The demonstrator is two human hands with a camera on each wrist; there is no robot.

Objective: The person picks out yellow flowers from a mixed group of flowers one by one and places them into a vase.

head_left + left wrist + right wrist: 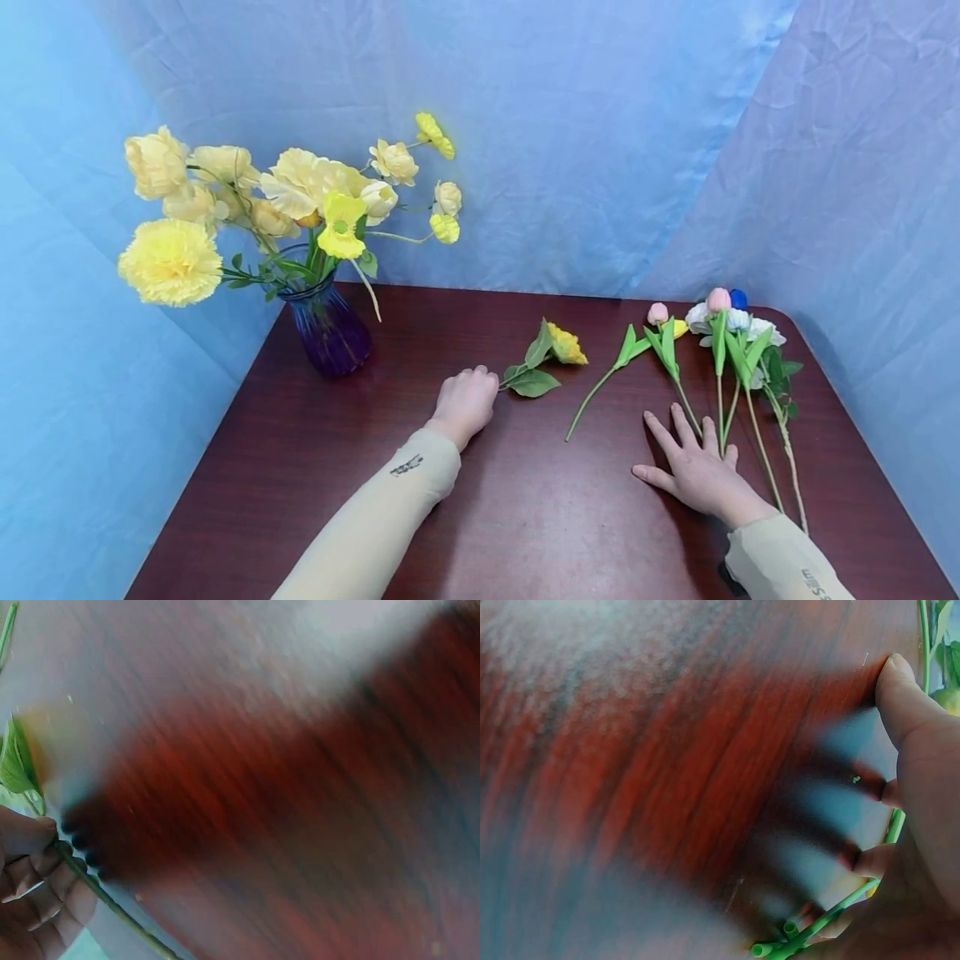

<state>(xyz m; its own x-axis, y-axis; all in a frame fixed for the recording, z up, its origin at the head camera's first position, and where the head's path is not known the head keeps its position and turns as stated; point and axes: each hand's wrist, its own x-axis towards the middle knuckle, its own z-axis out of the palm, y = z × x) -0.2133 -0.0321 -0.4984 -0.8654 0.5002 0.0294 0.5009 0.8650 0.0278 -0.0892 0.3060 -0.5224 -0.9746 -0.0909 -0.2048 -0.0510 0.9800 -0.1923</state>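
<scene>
Thumb and fingers of my left hand [467, 402] pinch the stem of a yellow flower [567, 344] low over the table. In the left wrist view, its green stem [112, 904] runs between the thumb and curled fingers, past a leaf [16, 761]. My right hand [697, 471] lies spread, palm down, with straight fingers at the lower stems of the tulips. Nearest to it are a pink tulip [657, 313], a yellow tulip [680, 328] and a taller pink tulip [718, 300]. Green stem ends [840, 906] show beside its fingertips in the right wrist view.
A blue-purple glass vase [330, 329] holding several yellow and cream flowers [171, 262] stands at the table's back left. White flowers [765, 332] and a blue bloom [738, 298] lie at the back right. Blue cloth [525, 150] hangs around the dark wooden table [540, 533].
</scene>
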